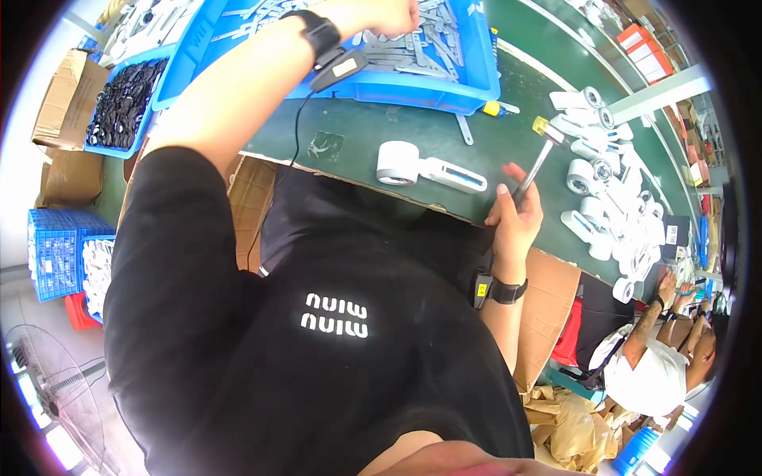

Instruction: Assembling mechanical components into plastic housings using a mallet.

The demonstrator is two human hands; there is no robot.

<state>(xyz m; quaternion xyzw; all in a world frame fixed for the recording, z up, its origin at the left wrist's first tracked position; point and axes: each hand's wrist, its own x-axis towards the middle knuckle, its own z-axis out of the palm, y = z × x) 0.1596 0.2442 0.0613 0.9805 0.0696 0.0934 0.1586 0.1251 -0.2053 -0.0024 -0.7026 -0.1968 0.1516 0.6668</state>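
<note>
My left hand (387, 17) reaches over a blue bin (421, 94) of flat grey metal strips (417, 54). Its fingers are curled, and whatever they may hold is hidden; the picture's upper edge cuts off part of the hand. At the bench's near edge, my right hand (516, 214) is closed round the dark grip of a small hammer (536, 168) with a metal shaft and a yellow-ended head. Left of this hand, a white part with a round drum and flat slotted arm (452, 173) lies on the green bench (341, 131), touched by neither hand.
Several similar white parts (603, 182) are heaped at the right. A yellow-and-blue tool (494, 109) and a loose strip (464, 129) lie by the bin. At the left stands a tray of black pieces (131, 103). A cable hangs from my left wrist. Another person (651, 373) works at far right.
</note>
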